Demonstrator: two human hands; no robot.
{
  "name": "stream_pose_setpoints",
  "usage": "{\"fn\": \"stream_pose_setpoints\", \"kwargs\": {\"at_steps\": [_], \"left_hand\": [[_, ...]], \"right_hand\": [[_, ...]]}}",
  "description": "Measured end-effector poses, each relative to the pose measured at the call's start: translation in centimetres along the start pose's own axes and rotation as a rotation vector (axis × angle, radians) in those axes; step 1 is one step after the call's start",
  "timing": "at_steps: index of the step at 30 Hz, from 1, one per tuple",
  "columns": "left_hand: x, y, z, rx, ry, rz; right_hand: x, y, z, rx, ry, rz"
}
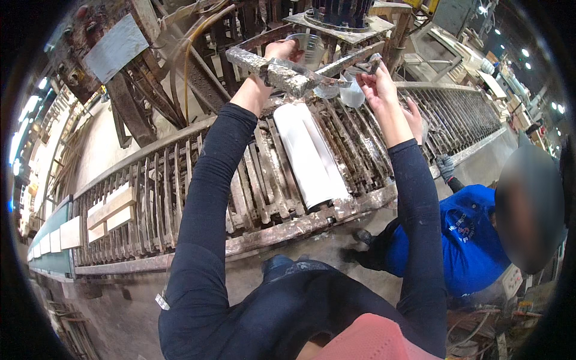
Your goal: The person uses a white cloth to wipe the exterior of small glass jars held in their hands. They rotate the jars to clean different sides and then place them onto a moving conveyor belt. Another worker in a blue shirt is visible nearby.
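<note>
Both my arms reach forward over a slatted metal conveyor [264, 180]. My left hand [283, 50] passes over a crusted metal frame [288, 77], its fingers closed on a clear plastic cup [312, 51]. Right of the frame, my right hand [379, 93] has its fingers against the rim of a translucent cup [352, 95] with whitish contents. Another pale cup shape beside it is partly hidden by the frame. Below the frame, a white trough-like curved piece [307, 157] lies lengthwise across the slats.
A person in a blue shirt [462, 234] stands to the right, a gray-gloved hand [445, 167] at the conveyor edge. Another bare hand [414, 120] shows behind my right wrist. Wooden boards [112, 211] lie on the left slats. A machine base [341, 30] stands beyond the frame.
</note>
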State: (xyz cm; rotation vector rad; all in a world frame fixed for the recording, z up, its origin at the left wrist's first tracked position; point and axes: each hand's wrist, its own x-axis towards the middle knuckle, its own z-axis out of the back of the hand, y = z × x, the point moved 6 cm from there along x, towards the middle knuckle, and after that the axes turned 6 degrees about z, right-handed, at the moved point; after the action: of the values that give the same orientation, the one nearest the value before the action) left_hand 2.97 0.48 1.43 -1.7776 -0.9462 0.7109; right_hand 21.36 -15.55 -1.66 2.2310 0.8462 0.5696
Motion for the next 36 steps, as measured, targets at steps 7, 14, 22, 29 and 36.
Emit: {"fn": "stream_pose_setpoints", "kwargs": {"at_steps": [7, 14, 22, 29, 36], "left_hand": [[2.0, 0.5, 0.4, 0.117, 0.033, 0.008], [2.5, 1.0, -0.1, 0.088, 0.058, 0.024], [0.9, -0.1, 0.1, 0.071, 0.113, -0.046], [0.5, 0.0, 0.4, 0.020, 0.151, -0.100], [0.3, -0.1, 0.2, 0.160, 0.044, -0.013]], "right_hand": [[-0.6, 0.4, -0.3, -0.017, -0.017, 0.002], [-0.2, 0.1, 0.2, -0.007, 0.001, 0.014], [-0.2, 0.2, -0.2, -0.041, -0.005, 0.019], [-0.6, 0.1, -0.6, -0.011, 0.032, 0.018], [0.2, -0.1, -0.1, 0.019, 0.029, 0.003]]}}
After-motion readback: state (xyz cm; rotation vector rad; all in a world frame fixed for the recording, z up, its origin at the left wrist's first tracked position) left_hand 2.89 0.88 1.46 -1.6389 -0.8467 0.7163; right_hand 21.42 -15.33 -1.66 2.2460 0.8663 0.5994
